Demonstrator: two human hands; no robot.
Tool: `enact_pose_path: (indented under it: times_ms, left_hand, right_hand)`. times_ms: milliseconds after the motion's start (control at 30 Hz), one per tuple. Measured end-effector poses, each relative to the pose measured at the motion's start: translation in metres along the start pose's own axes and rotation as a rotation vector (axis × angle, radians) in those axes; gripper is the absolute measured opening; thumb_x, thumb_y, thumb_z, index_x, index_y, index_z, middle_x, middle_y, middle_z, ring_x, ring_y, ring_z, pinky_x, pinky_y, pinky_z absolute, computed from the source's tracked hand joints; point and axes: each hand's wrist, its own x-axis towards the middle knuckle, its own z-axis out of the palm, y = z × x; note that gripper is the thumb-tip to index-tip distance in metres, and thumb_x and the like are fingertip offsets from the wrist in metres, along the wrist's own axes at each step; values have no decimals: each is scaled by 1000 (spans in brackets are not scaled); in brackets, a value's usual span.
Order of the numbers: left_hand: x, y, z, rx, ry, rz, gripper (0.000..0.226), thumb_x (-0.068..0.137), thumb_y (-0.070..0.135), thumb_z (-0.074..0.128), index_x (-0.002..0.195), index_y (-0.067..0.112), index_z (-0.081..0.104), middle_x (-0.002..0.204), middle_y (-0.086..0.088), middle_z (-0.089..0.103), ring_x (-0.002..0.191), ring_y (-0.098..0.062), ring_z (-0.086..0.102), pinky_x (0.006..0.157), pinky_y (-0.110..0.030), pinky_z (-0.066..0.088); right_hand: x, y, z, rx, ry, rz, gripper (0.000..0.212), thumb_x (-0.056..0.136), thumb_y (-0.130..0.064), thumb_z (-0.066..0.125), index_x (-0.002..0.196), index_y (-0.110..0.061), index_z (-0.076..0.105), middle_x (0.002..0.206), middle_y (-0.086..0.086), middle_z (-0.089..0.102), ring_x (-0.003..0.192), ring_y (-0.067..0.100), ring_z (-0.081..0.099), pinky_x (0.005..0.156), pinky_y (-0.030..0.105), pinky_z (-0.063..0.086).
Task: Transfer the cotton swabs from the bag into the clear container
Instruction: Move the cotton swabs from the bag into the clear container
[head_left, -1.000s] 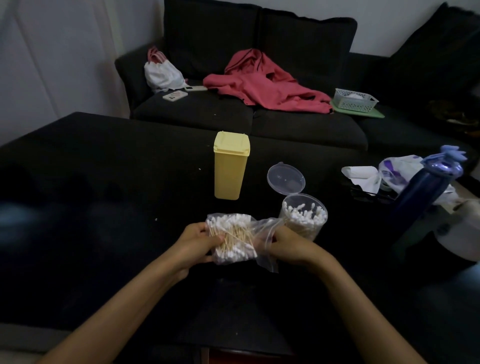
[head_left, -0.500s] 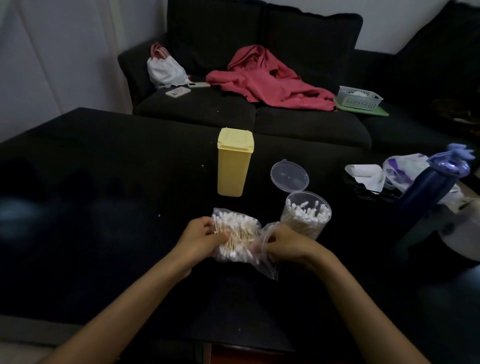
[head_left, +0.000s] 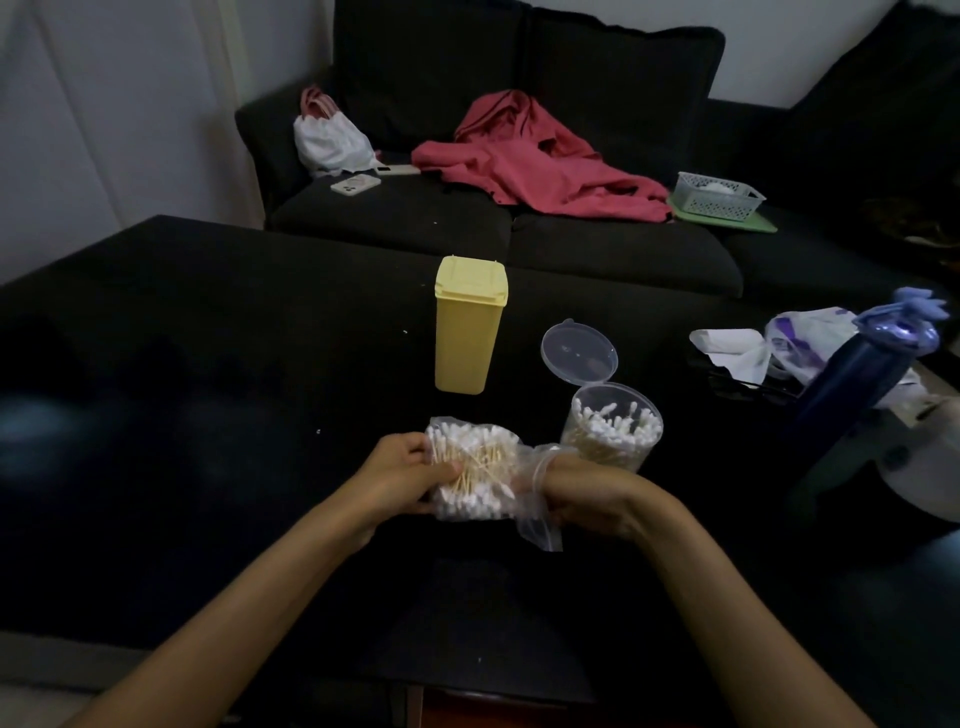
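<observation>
Head view: the clear plastic bag (head_left: 524, 499) is lying just in front of the yellow lidded box (head_left: 467, 332), bulging with white-tipped, wooden-stemmed cotton swabs (head_left: 475, 467). The left hand (head_left: 400, 478) is gripping the bag's packed end, fingers curled around it. The right hand (head_left: 587, 493) is pinching the bag's loose mouth. The clear container (head_left: 615, 434) is standing right of the box, lid flipped up, already holding swabs.

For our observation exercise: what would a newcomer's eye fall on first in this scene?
Probably the clear bag of cotton swabs, held by the left hand and right hand at the centre of the dark table. Next, the yellow box behind it and the open clear container of swabs to its right.
</observation>
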Motion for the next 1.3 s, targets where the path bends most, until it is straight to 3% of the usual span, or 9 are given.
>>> enact_pose_path:
  times_ms: [233, 367, 500, 667, 800, 900, 1100, 1200, 1300]
  left_hand:
    - [2, -5, 0, 95, 0, 55, 39, 80, 5, 72, 117, 8, 61, 102, -6, 71, 87, -11, 70, 67, -20, 56]
    - [5, -6, -6, 148, 27, 50, 37, 79, 9, 73, 115, 9, 64, 99, -6, 73, 89, -15, 70, 82, -34, 57]
    - [6, -3, -8, 170, 36, 46, 34, 80, 11, 73, 113, 11, 65, 96, -5, 73, 88, -17, 71, 85, -39, 56]
    - [7, -3, -12, 235, 101, 64, 37, 76, 18, 77, 111, 16, 66, 98, -4, 73, 91, -19, 70, 89, -45, 54]
    - [5, -3, -8, 214, 96, 50, 37, 78, 16, 76, 113, 14, 65, 98, -5, 73, 90, -19, 70, 89, -45, 54]
    - [5, -4, -8, 223, 81, 50, 36, 79, 15, 74, 114, 15, 64, 100, -5, 72, 91, -19, 70, 90, -45, 54]
    - [12, -8, -14, 332, 92, 71, 32, 72, 17, 74, 99, 32, 65, 102, -2, 72, 95, -20, 69, 89, -48, 53]
    - [16, -10, -18, 377, 118, 84, 34, 60, 30, 67, 92, 40, 62, 101, 2, 71, 96, -19, 68, 89, -48, 53]
    - [16, -6, -22, 449, 125, 81, 29, 71, 24, 67, 97, 37, 62, 98, 6, 70, 95, -17, 67, 90, -46, 52]
  right_hand:
    - [3, 5, 3, -140, 102, 39, 15, 87, -9, 57, 74, -6, 64, 73, 12, 57, 67, 21, 53, 59, 30, 42]
    - [-1, 0, -2, -207, 114, 64, 45, 88, -1, 45, 45, -11, 57, 56, 9, 54, 51, 13, 48, 47, 18, 38]
    - [-6, -3, -14, -268, 143, 100, 32, 88, -2, 46, 58, -7, 55, 57, 3, 51, 47, 8, 45, 44, 14, 37]
    - [-11, -3, -20, -218, 193, 96, 40, 85, 3, 50, 48, -12, 49, 43, -3, 48, 38, 4, 45, 38, 12, 36]
    - [-7, -4, -15, -311, 231, 72, 30, 89, -3, 49, 59, -4, 52, 57, 5, 46, 50, 10, 43, 40, 12, 35]
    - [-1, -1, -5, -411, 185, 53, 23, 88, -9, 54, 83, 11, 62, 73, 14, 53, 66, 18, 49, 55, 23, 40]
    - [-5, -8, -5, -459, 118, -30, 29, 88, -4, 45, 112, 5, 60, 99, 9, 62, 88, 16, 57, 69, 20, 45]
    - [-11, -11, -11, -426, 70, -13, 18, 90, -8, 47, 80, -7, 62, 73, -1, 57, 63, 8, 52, 56, 16, 41]
    - [-13, -9, -19, -314, 152, 5, 27, 88, -17, 60, 60, -16, 59, 57, 1, 57, 48, 6, 52, 46, 14, 40]
